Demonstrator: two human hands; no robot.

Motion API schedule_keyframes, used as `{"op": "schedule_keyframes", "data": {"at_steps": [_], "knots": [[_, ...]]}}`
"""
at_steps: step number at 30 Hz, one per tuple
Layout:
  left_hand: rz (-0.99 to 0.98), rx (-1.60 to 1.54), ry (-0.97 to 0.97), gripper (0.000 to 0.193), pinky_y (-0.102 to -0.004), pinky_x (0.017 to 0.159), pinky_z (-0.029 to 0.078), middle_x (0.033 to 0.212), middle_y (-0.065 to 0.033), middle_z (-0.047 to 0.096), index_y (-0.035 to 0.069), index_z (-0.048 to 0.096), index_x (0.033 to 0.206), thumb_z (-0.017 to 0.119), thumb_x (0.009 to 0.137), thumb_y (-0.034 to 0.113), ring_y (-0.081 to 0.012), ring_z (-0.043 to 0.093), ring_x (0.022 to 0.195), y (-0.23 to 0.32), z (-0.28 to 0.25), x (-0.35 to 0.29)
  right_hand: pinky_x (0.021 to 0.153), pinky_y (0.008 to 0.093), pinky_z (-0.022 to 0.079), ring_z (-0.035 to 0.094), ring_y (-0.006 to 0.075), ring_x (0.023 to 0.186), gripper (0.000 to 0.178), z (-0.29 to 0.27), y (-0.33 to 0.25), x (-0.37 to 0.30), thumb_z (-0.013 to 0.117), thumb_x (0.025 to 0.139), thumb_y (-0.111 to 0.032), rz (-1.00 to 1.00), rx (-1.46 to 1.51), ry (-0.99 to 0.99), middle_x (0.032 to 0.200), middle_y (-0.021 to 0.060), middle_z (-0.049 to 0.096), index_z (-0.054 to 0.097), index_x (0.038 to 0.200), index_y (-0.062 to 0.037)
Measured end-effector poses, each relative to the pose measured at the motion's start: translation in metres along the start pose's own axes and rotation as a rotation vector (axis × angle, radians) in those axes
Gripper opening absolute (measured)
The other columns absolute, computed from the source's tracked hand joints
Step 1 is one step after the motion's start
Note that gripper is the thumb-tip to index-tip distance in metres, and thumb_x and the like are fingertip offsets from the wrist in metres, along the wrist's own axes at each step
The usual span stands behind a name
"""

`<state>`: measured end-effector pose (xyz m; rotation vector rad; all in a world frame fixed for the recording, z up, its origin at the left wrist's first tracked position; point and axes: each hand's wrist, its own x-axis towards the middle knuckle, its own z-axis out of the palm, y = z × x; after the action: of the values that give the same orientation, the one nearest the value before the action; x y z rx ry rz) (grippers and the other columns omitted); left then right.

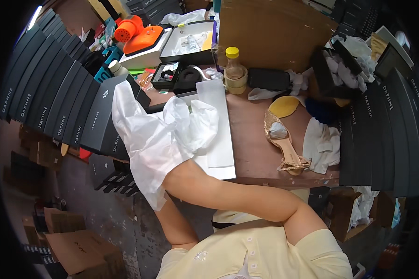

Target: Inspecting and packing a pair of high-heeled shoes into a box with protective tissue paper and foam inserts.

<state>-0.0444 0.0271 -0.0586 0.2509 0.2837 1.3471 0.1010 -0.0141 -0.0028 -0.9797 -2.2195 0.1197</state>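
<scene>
White tissue paper (pixel 146 144) hangs in loose folds over both my hands, so their fingers are hidden. My right forearm (pixel 223 190) reaches across to the left and goes under the paper at the wrist. From below, my left forearm (pixel 174 223) rises and also disappears behind it. More crumpled tissue (pixel 195 123) lies over the white shoebox part (pixel 226 156) under my hands, beside a folded white sheet (pixel 216 97). To the right, a glittery gold sandal (pixel 289 153) rests on the table, with a wad of paper in its toe.
Dark shoeboxes (pixel 51 102) stand in a row at the left, and more boxes (pixel 381 135) at the right. Behind are an orange device (pixel 144 39), a yellow-capped bottle (pixel 233 69) and a large cardboard box (pixel 274 37). A white cloth (pixel 321 144) lies beside the sandal.
</scene>
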Motion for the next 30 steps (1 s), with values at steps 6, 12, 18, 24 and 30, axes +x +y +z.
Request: {"op": "schedule_keyframes", "data": {"at_steps": [6, 12, 18, 24, 30], "knots": [[0.026, 0.042, 0.021, 0.046, -0.0400, 0.091, 0.045, 0.121, -0.0154, 0.050, -0.002, 0.045, 0.123, 0.052, 0.088, 0.026, -0.0289, 0.053, 0.107, 0.031, -0.002, -0.007, 0.066, 0.0364, 0.052, 0.065, 0.0258, 0.075, 0.029, -0.040, 0.065, -0.009, 0.061, 0.080, -0.016, 0.615, 0.509, -0.194, 0.082, 0.0141, 0.063, 0.060, 0.102, 0.0018], [0.799, 0.749, 0.399, 0.050, -0.0352, 0.088, 0.047, 0.117, -0.0150, 0.051, -0.005, 0.044, 0.121, 0.064, 0.075, 0.004, -0.0232, 0.055, 0.102, 0.015, 0.022, 0.015, 0.071, 0.0417, 0.050, 0.062, 0.0311, 0.083, 0.031, 0.109, 0.143, -0.020, 0.063, 0.074, -0.014, 0.442, -0.117, -0.521, 0.095, 0.0162, 0.060, 0.059, 0.100, 0.0007], [1.113, 1.028, 0.301, 0.053, -0.0329, 0.091, 0.042, 0.117, -0.0140, 0.051, -0.005, 0.043, 0.120, 0.067, 0.073, -0.001, -0.0210, 0.052, 0.104, 0.026, 0.009, 0.005, 0.057, 0.0284, 0.050, 0.060, 0.0141, 0.061, 0.016, -0.030, 0.154, -0.006, 0.050, 0.074, 0.002, 0.620, 0.598, 0.350, 0.067, 0.0054, 0.060, 0.060, 0.086, 0.0003], [1.322, 1.525, 0.164, 0.053, -0.0359, 0.089, 0.044, 0.115, -0.0135, 0.054, -0.006, 0.047, 0.115, 0.073, 0.070, 0.002, -0.0232, 0.055, 0.101, -0.010, -0.027, 0.021, 0.082, 0.0387, 0.048, 0.060, 0.0337, 0.098, 0.049, -0.116, 0.104, -0.068, 0.077, 0.067, -0.028, 1.050, -0.276, -0.024, 0.104, 0.0203, 0.061, 0.058, 0.104, -0.0032], [1.002, 2.112, -0.559, 0.045, -0.0394, 0.083, 0.046, 0.112, -0.0168, 0.056, 0.000, 0.059, 0.104, 0.079, 0.066, 0.015, -0.0346, 0.053, 0.107, -0.040, -0.053, 0.014, 0.092, 0.0349, 0.041, 0.049, 0.0236, 0.113, 0.065, 0.008, 0.070, -0.032, 0.072, 0.075, -0.028, 0.578, 1.070, 0.394, 0.126, 0.0151, 0.047, 0.042, 0.125, 0.0017]]}}
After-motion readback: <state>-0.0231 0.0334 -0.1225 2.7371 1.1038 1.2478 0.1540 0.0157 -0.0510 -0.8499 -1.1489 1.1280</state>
